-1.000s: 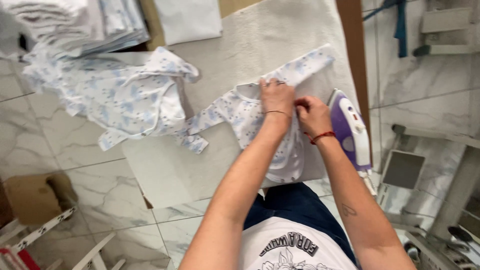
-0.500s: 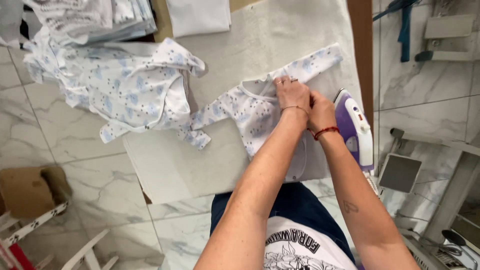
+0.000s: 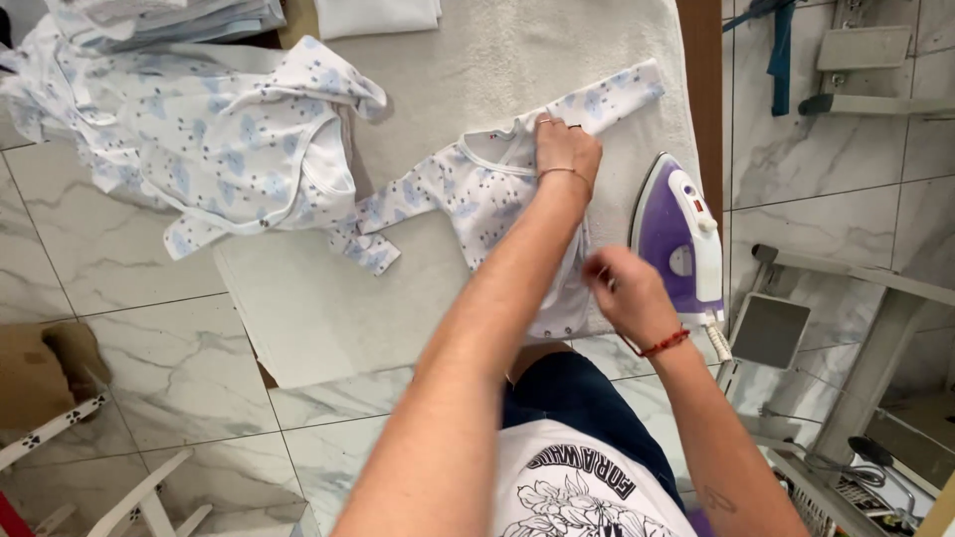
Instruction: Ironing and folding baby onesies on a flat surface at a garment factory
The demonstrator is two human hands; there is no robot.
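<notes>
Head view looks down on a padded desk where a small printed baby bodysuit lies flat at centre. Left hand presses its collar at 12 o'clock, fingers flat, grasping nothing. Right hand, blurred, pinches the bodysuit's side edge at 4 o'clock. A purple iron rests at 3 o'clock; more printed garments lie at 10 o'clock.

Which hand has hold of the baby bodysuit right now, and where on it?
The left hand presses the bodysuit at its shoulder by the neckline. The right hand is at its lower side edge; an actual grip cannot be told.
</notes>
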